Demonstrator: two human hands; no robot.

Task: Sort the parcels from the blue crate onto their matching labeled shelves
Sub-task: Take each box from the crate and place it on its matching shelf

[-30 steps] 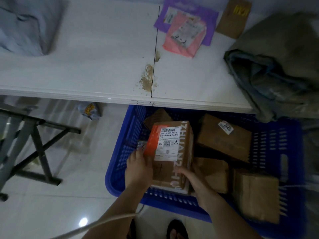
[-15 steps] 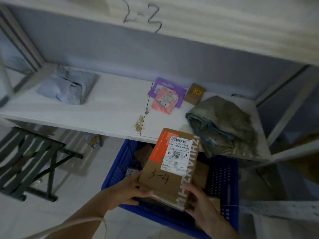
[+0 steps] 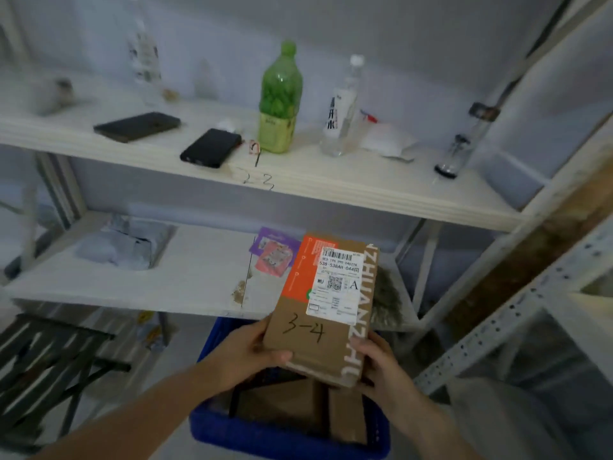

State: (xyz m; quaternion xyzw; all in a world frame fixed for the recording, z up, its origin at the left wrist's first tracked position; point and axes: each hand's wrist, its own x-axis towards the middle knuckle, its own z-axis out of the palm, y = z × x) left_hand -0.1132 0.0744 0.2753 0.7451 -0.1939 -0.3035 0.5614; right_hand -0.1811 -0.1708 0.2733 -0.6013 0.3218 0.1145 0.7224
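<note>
A brown cardboard parcel [image 3: 326, 307] with an orange patch, a white shipping label and "3-4" handwritten on it is held up above the blue crate [image 3: 285, 438]. My left hand [image 3: 250, 348] grips its lower left corner, thumb on the face. My right hand [image 3: 378, 363] holds its lower right edge. Other brown boxes [image 3: 345, 415] lie in the crate below. The shelf edge marked "2-3" [image 3: 331, 187] runs just above the parcel.
The upper shelf carries two dark phones [image 3: 212, 147], a green bottle [image 3: 280, 97], a clear bottle [image 3: 341, 107] and a glass tube [image 3: 461, 147]. The lower shelf [image 3: 149, 287] holds a grey bag [image 3: 122, 249] and purple and pink mailers [image 3: 273, 254]. Metal uprights [image 3: 497, 327] stand at right, a dark folding rack [image 3: 43, 360] at left.
Both hands lifted the parcel out of the crate and raised it higher. The view tilted up from the crate and lower shelf, bringing the "2-3" shelf and its bottles into sight.
</note>
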